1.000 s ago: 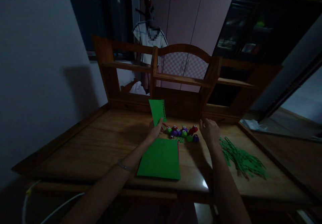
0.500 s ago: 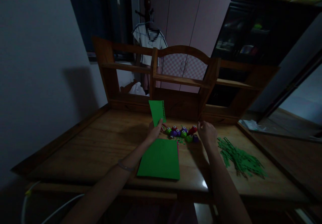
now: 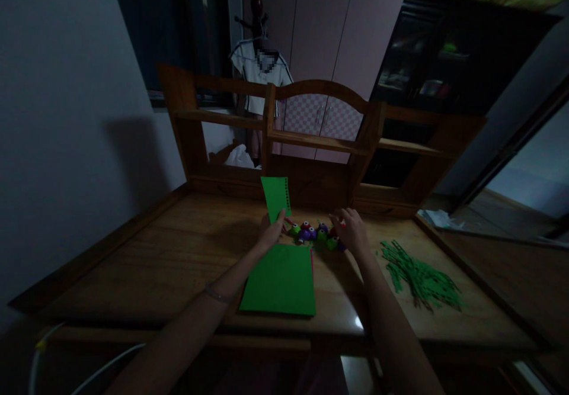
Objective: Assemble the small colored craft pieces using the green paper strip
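Note:
My left hand (image 3: 272, 228) is closed on a strip of green paper (image 3: 276, 196), held upright with a row of punched holes down its right edge. A slim reddish thing by its fingertips is too small to make out. Below that hand lies a stack of green paper (image 3: 280, 279), a pink edge showing at its right side. My right hand (image 3: 353, 229) hovers at the right end of several small round toys with eyes (image 3: 306, 233), coloured purple, green and red. Its fingers are bent but apart, with nothing visible in them; it partly hides the rightmost toys.
To the right on the wooden desk (image 3: 178, 253) is a loose heap of narrow green paper strips (image 3: 422, 276), some with holes. Tiny green bits lie near the toys. A wooden shelf unit (image 3: 320, 140) rises along the desk's back edge.
My right hand has moved left, over the right end of the toys, and its fingers have spread somewhat. My left hand keeps the green paper strip in nearly the same place.

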{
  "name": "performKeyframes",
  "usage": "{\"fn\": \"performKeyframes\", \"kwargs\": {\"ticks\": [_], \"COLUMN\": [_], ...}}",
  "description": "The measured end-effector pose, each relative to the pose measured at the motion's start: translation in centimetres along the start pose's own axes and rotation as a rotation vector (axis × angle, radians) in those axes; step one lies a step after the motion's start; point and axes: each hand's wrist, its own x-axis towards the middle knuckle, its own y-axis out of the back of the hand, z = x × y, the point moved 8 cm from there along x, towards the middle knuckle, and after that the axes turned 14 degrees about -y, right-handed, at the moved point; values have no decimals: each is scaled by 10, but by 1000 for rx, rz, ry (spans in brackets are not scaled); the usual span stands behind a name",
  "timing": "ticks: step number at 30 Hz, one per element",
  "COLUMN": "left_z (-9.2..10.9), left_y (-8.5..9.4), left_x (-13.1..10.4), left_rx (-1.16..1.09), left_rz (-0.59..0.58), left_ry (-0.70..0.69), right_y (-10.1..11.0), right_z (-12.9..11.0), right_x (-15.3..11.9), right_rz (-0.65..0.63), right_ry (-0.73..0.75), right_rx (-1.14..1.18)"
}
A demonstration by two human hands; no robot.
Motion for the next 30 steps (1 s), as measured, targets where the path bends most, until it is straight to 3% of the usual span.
{"fn": "performKeyframes", "kwargs": {"ticks": [3,7,12,15,18,26,30], "left_z": [3,4,7,2,1,13,12], "left_y": [0,-4,-2,-6,-6,-3,-6], "left_x": [-1,-4,-3,-3,-3,-7,-8], "left_rx": [-11,-50,-28,-37,-28,-48,-34], "left_rz": [8,-34,-4,-70,-65,-41,-84], "left_ry": [-3,31,5,45,56,39,75], "right_y": [-15,-29,-34,-36,-39,-46,-50], "right_z": [-16,-15,-7,-4,-4,-4,-3], "right_x": [-6,-9,-6,-6,-7,-9,-8], "right_rz": [-109,-188,-217,-226,-234,-250,-271], "right_ry": [117,130,103,82,71,37,20], "right_rx": [57,71,65,68,66,58,51]}}
